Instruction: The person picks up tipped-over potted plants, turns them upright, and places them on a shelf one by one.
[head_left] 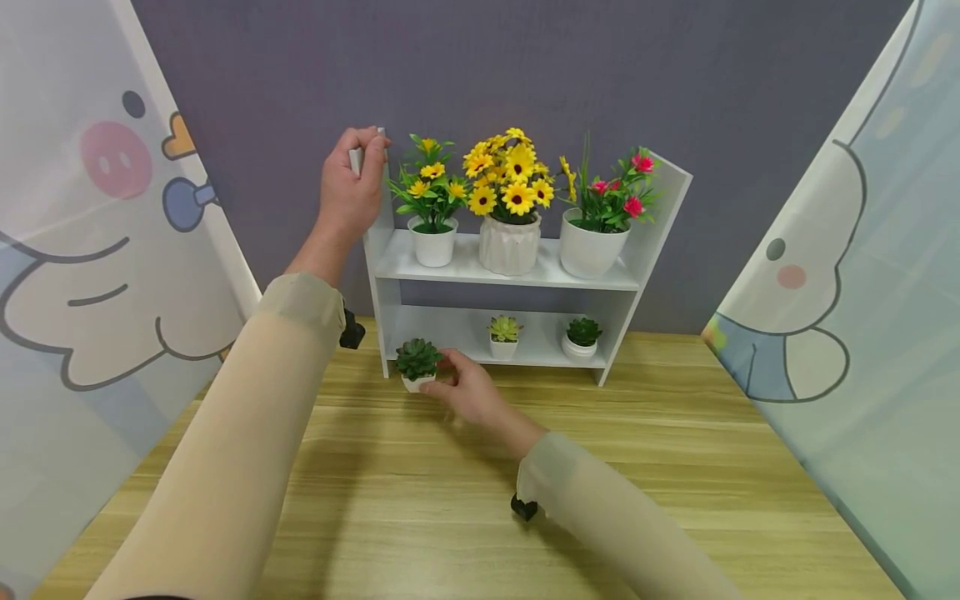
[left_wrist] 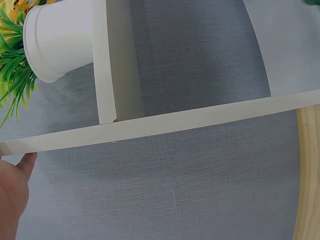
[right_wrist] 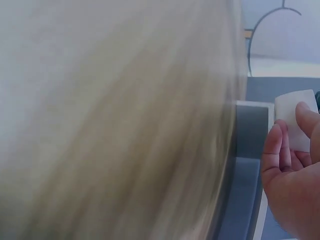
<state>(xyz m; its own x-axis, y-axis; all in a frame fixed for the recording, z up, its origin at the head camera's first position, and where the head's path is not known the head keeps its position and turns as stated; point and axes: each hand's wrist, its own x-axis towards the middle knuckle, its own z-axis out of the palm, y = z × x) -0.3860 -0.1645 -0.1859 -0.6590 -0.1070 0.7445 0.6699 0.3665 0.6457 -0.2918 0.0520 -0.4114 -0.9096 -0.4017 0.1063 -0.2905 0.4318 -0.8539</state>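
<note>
With my left hand [head_left: 352, 185] I grip the top of the left side panel of a white two-tier shelf [head_left: 517, 282]; the left wrist view shows fingertips against that panel [left_wrist: 165, 124]. My right hand [head_left: 471, 390] holds a dark green potted succulent [head_left: 417, 360] by its small white pot [right_wrist: 295, 117], in front of the lower shelf's left end. On the lower shelf stand a light green succulent [head_left: 505, 335] in the middle and another dark green succulent [head_left: 581, 335] at the right.
Along the upper shelf are a small yellow-flowered plant [head_left: 432, 204], a pot of yellow daisies [head_left: 512, 200] and a pink-flowered plant [head_left: 600, 217]. A grey wall [head_left: 750, 100] stands behind. Cartoon-print panels flank the wooden table [head_left: 420, 492].
</note>
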